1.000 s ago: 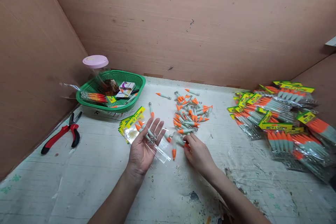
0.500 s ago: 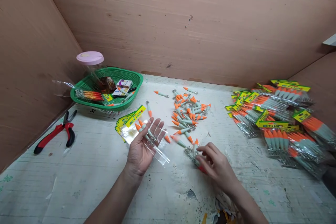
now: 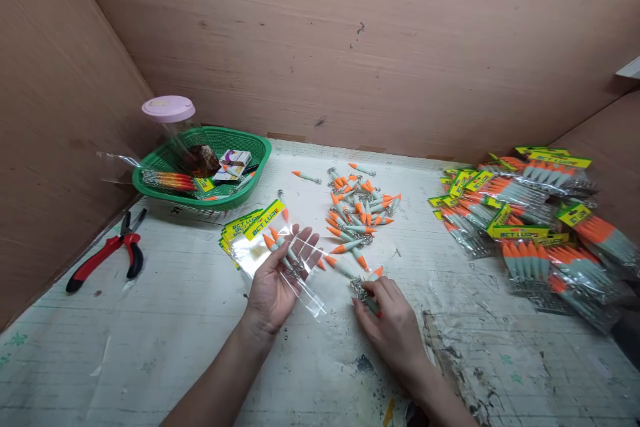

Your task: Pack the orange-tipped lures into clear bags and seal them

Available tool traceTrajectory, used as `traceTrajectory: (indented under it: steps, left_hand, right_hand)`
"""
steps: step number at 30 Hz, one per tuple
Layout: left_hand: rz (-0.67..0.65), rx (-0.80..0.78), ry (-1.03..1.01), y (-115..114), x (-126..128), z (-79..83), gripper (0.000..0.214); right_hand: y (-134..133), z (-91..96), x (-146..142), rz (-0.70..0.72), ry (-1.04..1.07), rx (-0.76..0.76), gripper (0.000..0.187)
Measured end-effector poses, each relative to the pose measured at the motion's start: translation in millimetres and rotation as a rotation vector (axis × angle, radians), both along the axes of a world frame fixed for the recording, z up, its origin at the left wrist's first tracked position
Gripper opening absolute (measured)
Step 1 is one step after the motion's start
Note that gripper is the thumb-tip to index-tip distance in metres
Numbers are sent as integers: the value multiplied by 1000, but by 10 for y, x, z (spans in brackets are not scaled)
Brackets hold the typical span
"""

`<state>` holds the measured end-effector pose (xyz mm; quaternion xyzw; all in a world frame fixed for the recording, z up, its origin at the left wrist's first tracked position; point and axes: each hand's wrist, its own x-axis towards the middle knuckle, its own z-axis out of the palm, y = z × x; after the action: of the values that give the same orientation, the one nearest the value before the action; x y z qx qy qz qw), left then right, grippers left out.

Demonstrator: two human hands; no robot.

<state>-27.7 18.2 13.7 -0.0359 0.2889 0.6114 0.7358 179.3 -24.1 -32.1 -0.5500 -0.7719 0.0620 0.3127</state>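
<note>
My left hand (image 3: 276, 283) lies palm up with fingers spread, and a couple of orange-and-grey fishing lures (image 3: 280, 248) rest across them. Under it is a stack of clear bags with yellow header cards (image 3: 253, 227). My right hand (image 3: 387, 320) rests on the table with fingers curled round a few lures (image 3: 369, 283) at the near end of the loose lure pile (image 3: 357, 210). The two hands are about a hand's width apart.
A green basket (image 3: 253, 177) with small boxes and a pink-lidded jar (image 3: 170, 120) stands at the back left. Red-handled pliers (image 3: 107, 252) lie by the left wall. Filled lure packs (image 3: 530, 227) are heaped at the right. Brown board walls enclose the table.
My right hand drew a few lures out of the pile toward me and curled round them. The left hand stayed palm up with lures on it.
</note>
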Motion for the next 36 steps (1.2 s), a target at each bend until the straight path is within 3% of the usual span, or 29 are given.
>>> traceTrajectory:
  steps: [5, 10, 13, 16, 20, 22, 26, 31, 36]
  left_hand:
    - [-2, 1, 7, -4, 15, -10, 32]
    - [-16, -17, 28, -7, 31, 8, 33]
    - [-6, -25, 42, -3, 35, 22, 32]
    - [-6, -21, 50, -7, 44, 28, 32]
    - [-47, -10, 60, -38, 66, 24, 34]
    - [-88, 18, 53, -58, 79, 16, 37]
    - [-172, 31, 35, -77, 110, 14, 40]
    - [-206, 20, 54, -80, 148, 23, 34]
    - [-237, 77, 39, -124, 196, -22, 35]
  right_hand:
    - [-27, 153, 174, -85, 202, -174, 15]
    - [-53, 312, 292, -114, 222, -124, 17]
    - [-102, 500, 352, -113, 299, -102, 16]
    - [-175, 754, 360, 125, 358, -109, 23]
    - [-198, 957, 153, 551, 167, -142, 34]
    - [-146, 924, -15, 600, 44, -99, 31]
    - [23, 683, -269, 489, -82, 76, 30]
    - [124, 466, -327, 390, 55, 261, 35]
    - [126, 417, -378, 243, 157, 290, 31]
